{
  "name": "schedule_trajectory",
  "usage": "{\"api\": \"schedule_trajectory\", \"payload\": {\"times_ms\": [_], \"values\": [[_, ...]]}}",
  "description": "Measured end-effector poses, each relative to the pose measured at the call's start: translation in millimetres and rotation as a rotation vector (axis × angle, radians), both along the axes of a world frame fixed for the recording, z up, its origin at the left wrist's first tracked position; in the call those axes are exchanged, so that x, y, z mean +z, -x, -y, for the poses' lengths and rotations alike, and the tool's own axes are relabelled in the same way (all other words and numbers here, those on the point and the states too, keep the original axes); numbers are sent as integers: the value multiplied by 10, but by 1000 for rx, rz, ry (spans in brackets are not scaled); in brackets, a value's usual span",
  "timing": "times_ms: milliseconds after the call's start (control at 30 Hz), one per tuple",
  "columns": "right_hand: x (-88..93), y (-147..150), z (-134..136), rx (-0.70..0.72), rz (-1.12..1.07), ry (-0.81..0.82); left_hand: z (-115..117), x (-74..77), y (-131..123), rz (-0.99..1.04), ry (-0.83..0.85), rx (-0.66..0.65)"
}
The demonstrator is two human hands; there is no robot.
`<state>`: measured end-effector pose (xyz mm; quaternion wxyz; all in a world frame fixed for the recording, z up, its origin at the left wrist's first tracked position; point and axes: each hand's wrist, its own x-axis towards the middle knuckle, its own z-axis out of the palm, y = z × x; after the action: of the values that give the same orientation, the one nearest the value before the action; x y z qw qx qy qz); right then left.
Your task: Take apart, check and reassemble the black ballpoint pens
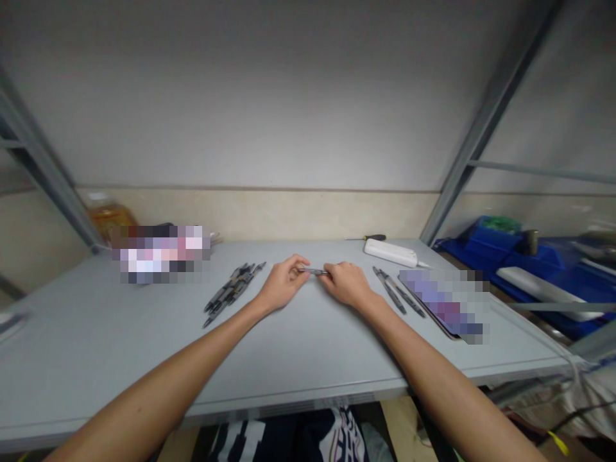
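Observation:
Between my two hands a slim grey pen is held level, just above the middle of the table. My left hand pinches its left end between thumb and fingers. On the other end, the fingers of my right hand are closed, hiding that tip. To the left of my left hand lies a pile of several dark grey pens, slanted side by side. Two more grey pens lie beside my right wrist, nearly parallel.
A white power strip and a screwdriver lie at the back right. Beside the two pens is a blurred-out flat object. A bottle stands back left; blue trays sit beyond the metal frame at right.

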<state>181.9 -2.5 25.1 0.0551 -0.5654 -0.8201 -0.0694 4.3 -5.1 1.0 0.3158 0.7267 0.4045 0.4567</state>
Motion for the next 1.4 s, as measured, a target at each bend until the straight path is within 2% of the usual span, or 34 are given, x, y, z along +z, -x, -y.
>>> {"api": "schedule_trajectory", "payload": {"times_ms": [67,267,433,533,667,733,933,1067,1167,1333,1400], "values": [[3,-11,0,52,-65,-7,-8,5,8,26,3,-7],[23,-25,-43,321,-313,-14,-91,9,71,211,135,39],[-32,-51,-115,394,-468,-71,-123,-10,84,328,218,23],[-61,-79,-153,377,-554,-121,-126,-5,77,412,248,31],[-51,-101,-172,223,-619,-70,-136,15,98,482,277,55],[-33,-104,-175,193,-653,-41,-146,14,116,500,283,72],[-16,-102,-205,258,-878,24,-177,-8,140,547,316,93],[-29,-113,-235,197,-970,27,-181,0,142,596,335,99],[-25,-126,-255,159,-964,113,-182,-1,150,606,344,98],[-34,-143,-302,232,-1109,112,-194,-16,164,619,359,91],[-53,-148,-325,217,-1168,118,-197,-17,166,630,363,89]]}}
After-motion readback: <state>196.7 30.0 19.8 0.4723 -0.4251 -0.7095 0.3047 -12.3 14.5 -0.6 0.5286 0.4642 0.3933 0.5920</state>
